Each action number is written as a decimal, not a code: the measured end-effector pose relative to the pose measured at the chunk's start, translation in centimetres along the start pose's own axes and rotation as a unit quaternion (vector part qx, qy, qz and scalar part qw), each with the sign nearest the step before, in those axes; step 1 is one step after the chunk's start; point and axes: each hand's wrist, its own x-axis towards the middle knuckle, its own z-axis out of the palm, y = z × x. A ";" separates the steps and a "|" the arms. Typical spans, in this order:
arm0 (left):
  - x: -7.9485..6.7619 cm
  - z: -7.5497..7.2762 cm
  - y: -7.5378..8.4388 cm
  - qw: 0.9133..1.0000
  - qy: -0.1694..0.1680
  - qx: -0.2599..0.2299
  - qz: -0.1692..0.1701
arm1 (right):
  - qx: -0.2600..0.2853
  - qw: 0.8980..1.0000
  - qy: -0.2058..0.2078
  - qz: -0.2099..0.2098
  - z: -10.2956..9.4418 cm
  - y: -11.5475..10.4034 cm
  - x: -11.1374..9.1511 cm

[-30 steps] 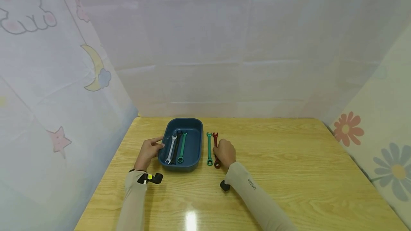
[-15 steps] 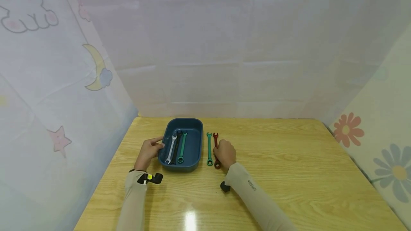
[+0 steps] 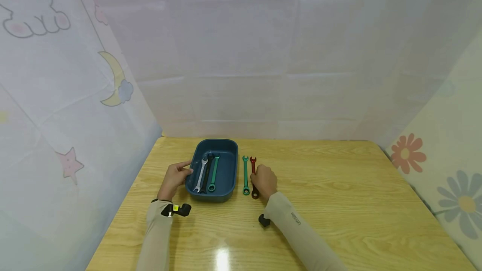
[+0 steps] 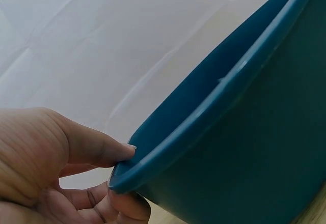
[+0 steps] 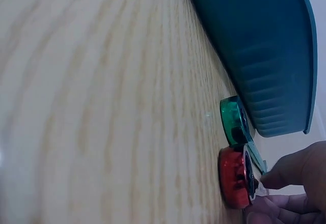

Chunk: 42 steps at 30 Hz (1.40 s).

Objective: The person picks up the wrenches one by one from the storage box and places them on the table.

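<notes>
A blue plastic bin [image 3: 226,179] stands on the table with a silver wrench [image 3: 201,175], a black wrench [image 3: 206,174] and a green wrench [image 3: 214,174] lying inside. My left hand [image 3: 175,179] pinches its left rim, thumb inside and fingers beneath the lip, as the left wrist view shows. Right of the bin, a second green wrench [image 3: 245,175] lies on the table beside a red wrench [image 3: 253,165]. My right hand [image 3: 265,180] pinches the red wrench at mid-shaft; its ring end [image 5: 236,178] appears to rest on the wood. The fingertips are partly hidden.
The wooden table [image 3: 339,195] extends to the right of the hands. A pale cloth backdrop [image 3: 241,74] rises behind the table's far edge, and printed cloth hangs at both sides.
</notes>
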 end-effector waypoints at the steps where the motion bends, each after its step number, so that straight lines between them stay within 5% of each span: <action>1: 0.0 0.0 0.0 1.000 0.001 0.000 0.000 | 0.001 1.000 0.003 -0.001 0.0 0.0 0.0; 15: 0.1 -0.1 -0.1 1.000 -0.003 0.006 0.013 | 0.029 0.999 0.035 -0.012 0.4 0.3 0.2; 32: 0.1 -0.1 -0.1 1.000 -0.001 0.008 0.004 | 0.044 0.989 0.109 -0.088 0.0 -0.5 0.1; 42: 0.0 -0.1 -0.1 1.000 -0.005 0.006 0.006 | 0.057 0.989 0.111 -0.083 -0.1 -0.9 0.2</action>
